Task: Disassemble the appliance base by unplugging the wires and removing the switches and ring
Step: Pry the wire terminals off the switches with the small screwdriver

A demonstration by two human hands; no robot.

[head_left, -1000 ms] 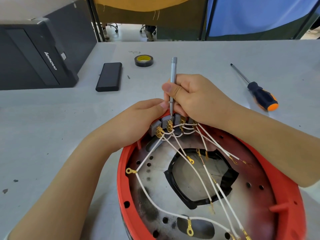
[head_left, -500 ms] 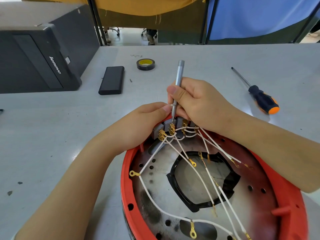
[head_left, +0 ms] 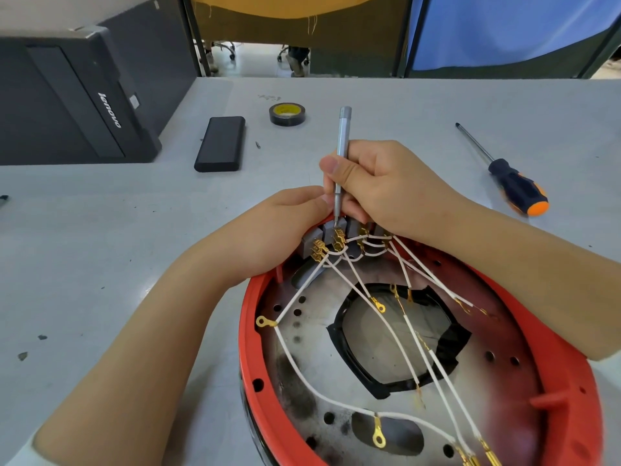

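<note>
A red appliance base lies open side up on the table, with a metal plate and a black ring round its central hole. Several white wires with gold terminals fan out from a row of grey switches at the far rim. My right hand grips a thin silver screwdriver, its tip down on a switch. My left hand holds the leftmost switches at the rim, fingers curled round them.
An orange-and-black screwdriver lies to the right. A black power bank, a roll of black tape and a black Lenovo computer case stand at the back left. A small screw lies near the power bank.
The hands and the silver screwdriver stay at the switches; the view has shifted slightly, and the screwdriver has tilted a little more upright.
</note>
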